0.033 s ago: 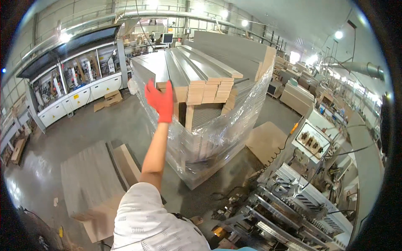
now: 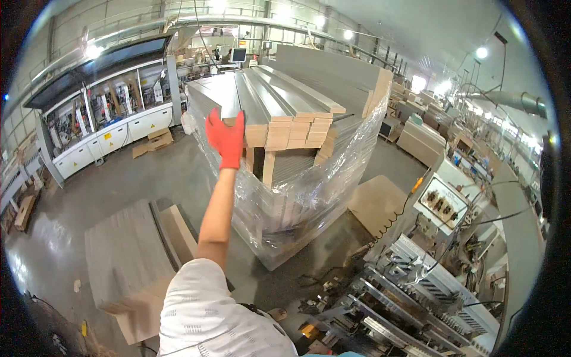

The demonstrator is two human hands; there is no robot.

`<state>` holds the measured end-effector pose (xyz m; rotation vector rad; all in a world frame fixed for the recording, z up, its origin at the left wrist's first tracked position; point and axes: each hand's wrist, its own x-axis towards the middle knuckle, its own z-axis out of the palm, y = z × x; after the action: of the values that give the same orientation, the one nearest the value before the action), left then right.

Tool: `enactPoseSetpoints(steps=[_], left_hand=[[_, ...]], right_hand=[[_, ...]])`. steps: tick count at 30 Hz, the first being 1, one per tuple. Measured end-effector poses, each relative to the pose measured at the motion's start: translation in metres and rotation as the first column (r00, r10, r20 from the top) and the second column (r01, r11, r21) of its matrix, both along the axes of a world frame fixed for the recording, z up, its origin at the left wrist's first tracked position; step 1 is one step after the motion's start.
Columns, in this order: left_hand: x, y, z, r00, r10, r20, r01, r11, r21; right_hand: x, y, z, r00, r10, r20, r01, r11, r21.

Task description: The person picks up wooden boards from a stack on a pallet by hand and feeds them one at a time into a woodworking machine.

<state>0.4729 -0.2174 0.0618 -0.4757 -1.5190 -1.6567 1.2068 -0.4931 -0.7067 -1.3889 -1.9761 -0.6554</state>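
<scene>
My left hand, in a red glove, reaches forward to the near end of a stack of long grey-faced boards. Its thumb and fingers are spread apart, with a board end showing between them. The fingertips lie at the stack's left end; whether they press on it I cannot tell. Pale brown cut ends of the boards face me. Clear plastic wrap hangs round the lower part of the pile. My right hand is out of view.
Another stack of boards stands low at the left. A machine with metal rails fills the lower right, beside a panel with a coiled cable. A flat brown sheet lies on the floor. Open white machine cabinets line the far left.
My left hand has moved slightly up, a little farther over the near end of the boards. The stack looks the same.
</scene>
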Motion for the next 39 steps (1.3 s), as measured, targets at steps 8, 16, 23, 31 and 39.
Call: enactPoseSetpoints(steps=[8,16,23,31,39], left_hand=[[-0.089,-0.018,-0.002,0.952,-0.286,0.113,0.307,0.886,-0.348],[-0.219,-0.060,-0.016,0.687,-0.618,-0.382,0.556,0.786,-0.272],[-0.003,-0.119,-0.053,0.462,-0.872,0.159,0.884,0.439,-0.158],[0.068,-0.151,-0.015,0.044,-0.988,0.150,0.992,0.026,-0.122],[0.223,-0.137,-0.057,-0.445,-0.861,0.247,0.866,-0.345,0.362]], right_hand=[[-0.107,0.067,0.226,0.976,-0.200,-0.083,0.187,0.972,-0.142],[-0.181,0.122,0.207,0.704,-0.022,-0.710,-0.460,0.748,-0.478],[-0.250,0.149,0.344,0.820,0.104,-0.563,-0.419,0.779,-0.467],[-0.372,0.176,0.459,0.462,0.533,-0.708,-0.822,0.558,-0.117],[-0.350,0.135,0.606,-0.560,-0.315,-0.767,-0.829,0.204,0.521]])
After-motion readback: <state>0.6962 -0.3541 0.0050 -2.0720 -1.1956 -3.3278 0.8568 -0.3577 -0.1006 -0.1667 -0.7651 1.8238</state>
